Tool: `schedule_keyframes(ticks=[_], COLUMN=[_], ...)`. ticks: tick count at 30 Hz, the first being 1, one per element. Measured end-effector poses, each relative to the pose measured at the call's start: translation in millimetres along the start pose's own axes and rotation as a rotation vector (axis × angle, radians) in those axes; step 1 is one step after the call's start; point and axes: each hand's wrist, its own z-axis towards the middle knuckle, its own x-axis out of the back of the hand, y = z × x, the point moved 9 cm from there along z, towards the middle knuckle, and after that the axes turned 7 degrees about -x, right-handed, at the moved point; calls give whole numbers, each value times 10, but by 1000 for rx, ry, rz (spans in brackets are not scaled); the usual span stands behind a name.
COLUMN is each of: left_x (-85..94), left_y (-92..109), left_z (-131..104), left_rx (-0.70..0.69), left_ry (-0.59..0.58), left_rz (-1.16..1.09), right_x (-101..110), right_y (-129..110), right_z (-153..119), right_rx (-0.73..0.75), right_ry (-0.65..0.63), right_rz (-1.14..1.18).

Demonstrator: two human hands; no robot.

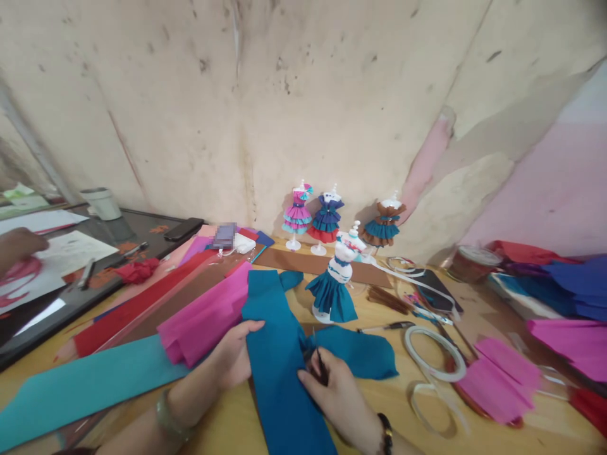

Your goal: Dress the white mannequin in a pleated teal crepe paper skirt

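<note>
A long strip of dark teal crepe paper [279,366] lies in front of me. My left hand [238,354] pinches its left edge, with the thumb on top. On the other side my right hand [336,392] grips a pair of scissors [320,366], whose blades meet the paper's right edge and are partly hidden. Just beyond the scissors rests another dark teal piece [358,351]. Behind the strip stands a small white dress form [342,272], wearing a teal ruffled skirt and a wrapped white waist.
Several dressed miniature forms, one with a pink dress [298,218], stand by the wall. Rolls of white tape [434,354] and pink paper [497,382] lie right. Turquoise [95,379] and magenta paper [208,316] spread left. Another person's hand [21,246] is at far left.
</note>
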Motion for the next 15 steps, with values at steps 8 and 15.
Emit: schedule_keyframes(ticks=[8, 15], left_x=[126, 287], left_y=[340, 615], left_z=[87, 23], left_rx=[-166, -319], left_ry=[106, 207], left_rz=[25, -1], right_x=[-211, -213], right_y=[-267, -267], right_z=[-210, -208], right_rx=[86, 70], right_ry=[-354, -382], right_rz=[79, -30])
